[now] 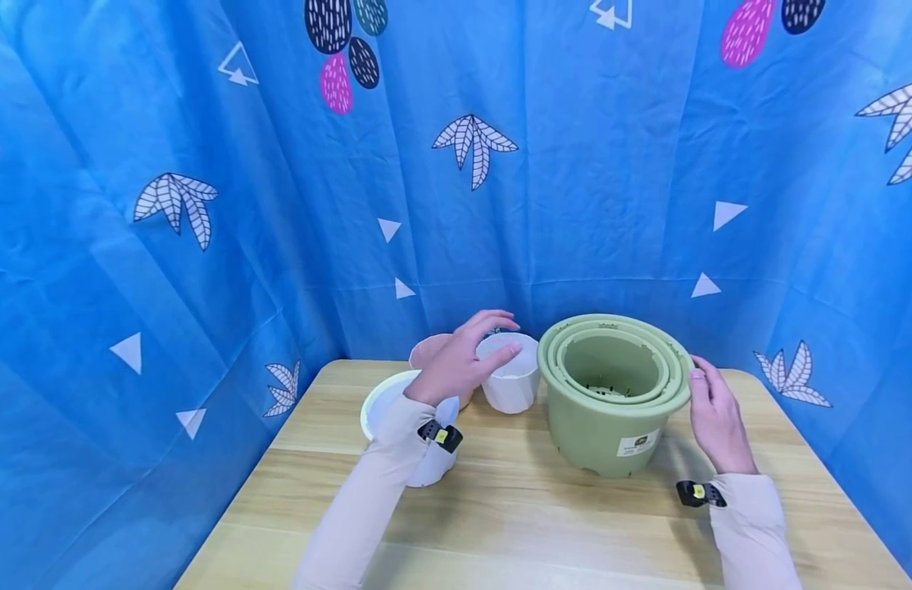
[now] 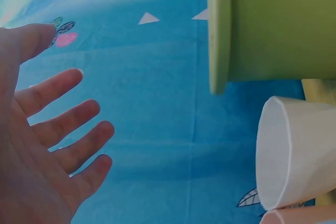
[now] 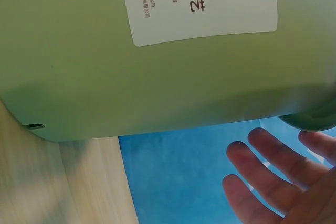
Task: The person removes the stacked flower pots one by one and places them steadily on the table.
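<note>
Nested green pots [image 1: 603, 434] stand at the right of centre, the smaller ones inside the biggest, which bears a white label [image 1: 637, 443]. My right hand [image 1: 721, 422] is at the right side of their rim, thumb on the rim's edge; in the right wrist view its fingers [image 3: 278, 177] are spread beside the pot wall [image 3: 157, 87]. My left hand [image 1: 466, 356] hovers over the small white pot [image 1: 511, 392] and holds nothing. In the left wrist view the left hand [image 2: 52, 124] has its fingers apart, clear of the white pot [image 2: 310, 153] and the green pot [image 2: 278, 30].
A pinkish pot [image 1: 426, 351] stands behind my left wrist, partly hidden. Nearer, a larger white pot [image 1: 429, 471] stands under my left forearm. All are on a wooden table [image 1: 529, 524], with a blue patterned curtain [image 1: 573, 205] behind and at both sides.
</note>
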